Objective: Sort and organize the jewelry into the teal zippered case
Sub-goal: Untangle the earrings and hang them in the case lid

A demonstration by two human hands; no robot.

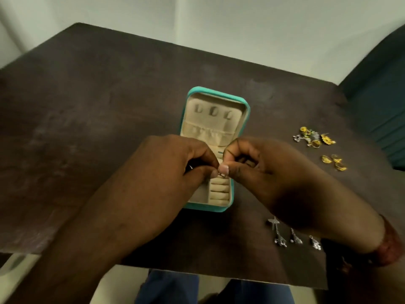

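While the case (246,110) lies open on the table (109,106), we pinch a silver piece (221,175) over its ring rolls (220,189), left hand (175,167) and right hand (263,172) both curled on it. Gold pieces (315,137) lie well to the right; silver earrings (282,235) sit nearer us, right of the case.

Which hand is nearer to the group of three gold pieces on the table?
The right hand. It is beside the three gold pieces, not touching; the left hand is farther away, over the teal case's left edge. Both pinch a small silver piece.
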